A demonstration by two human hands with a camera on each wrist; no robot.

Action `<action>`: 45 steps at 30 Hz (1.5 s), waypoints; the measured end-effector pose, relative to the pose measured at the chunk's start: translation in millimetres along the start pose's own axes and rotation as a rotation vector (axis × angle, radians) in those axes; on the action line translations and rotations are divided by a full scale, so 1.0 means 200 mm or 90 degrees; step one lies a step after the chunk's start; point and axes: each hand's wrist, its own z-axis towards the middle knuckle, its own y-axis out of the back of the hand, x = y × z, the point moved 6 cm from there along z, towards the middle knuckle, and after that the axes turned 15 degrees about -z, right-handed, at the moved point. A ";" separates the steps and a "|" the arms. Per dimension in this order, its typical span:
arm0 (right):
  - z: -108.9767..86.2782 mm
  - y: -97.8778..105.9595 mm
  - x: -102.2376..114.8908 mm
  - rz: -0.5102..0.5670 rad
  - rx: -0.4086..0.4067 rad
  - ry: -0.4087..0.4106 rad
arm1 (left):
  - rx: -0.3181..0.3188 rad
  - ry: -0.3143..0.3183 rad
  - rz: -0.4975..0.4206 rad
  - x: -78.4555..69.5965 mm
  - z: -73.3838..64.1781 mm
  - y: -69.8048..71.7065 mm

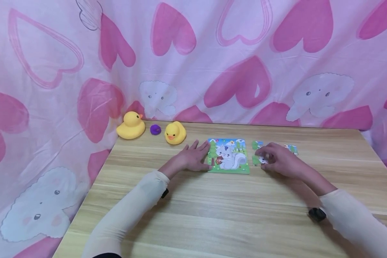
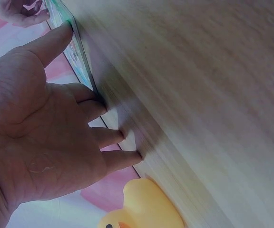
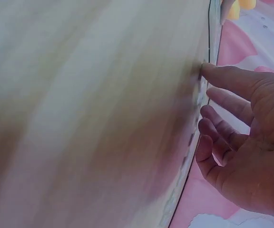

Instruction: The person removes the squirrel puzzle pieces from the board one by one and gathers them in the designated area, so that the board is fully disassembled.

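A square puzzle board point(image 1: 230, 156) showing a white squirrel lies flat on the wooden table. My left hand point(image 1: 194, 157) rests at its left side, fingers spread and fairly straight, the thumb on the near left corner; the left wrist view shows that thumb point(image 2: 56, 42) at the board's edge. Just right of the board, my right hand point(image 1: 281, 159) is curved over a small puzzle piece point(image 1: 257, 161), with the thumb at its near side and the fingers at its far side. The hand partly hides the piece. Another puzzle piece point(image 1: 256, 144) lies behind it.
More puzzle piece point(image 1: 291, 149) artwork shows beyond the right hand. A large yellow duck point(image 1: 130, 126), a small purple duck point(image 1: 155, 129) and another yellow duck point(image 1: 175, 133) stand along the back left of the table point(image 1: 193, 215). A pink heart-patterned curtain point(image 1: 193, 71) hangs behind.
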 end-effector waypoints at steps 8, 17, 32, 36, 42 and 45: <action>0.10 0.00 0.12 0.003 -0.008 0.003 | -0.004 -0.006 -0.001 0.00 0.00 0.00; 0.22 -0.08 0.31 0.074 0.020 0.032 | -0.006 -0.013 -0.008 -0.01 0.01 -0.02; 0.35 -0.11 0.45 -0.013 0.085 -0.013 | 0.002 -0.007 -0.017 0.00 0.02 -0.01; 0.37 -0.12 0.45 0.002 0.098 -0.026 | 0.000 -0.009 -0.015 0.01 0.01 0.00; 0.39 -0.13 0.45 0.024 0.099 -0.031 | -0.001 -0.007 -0.017 0.02 0.01 0.00; 0.39 -0.13 0.45 0.033 0.099 -0.028 | 0.001 -0.004 -0.019 0.02 0.01 0.00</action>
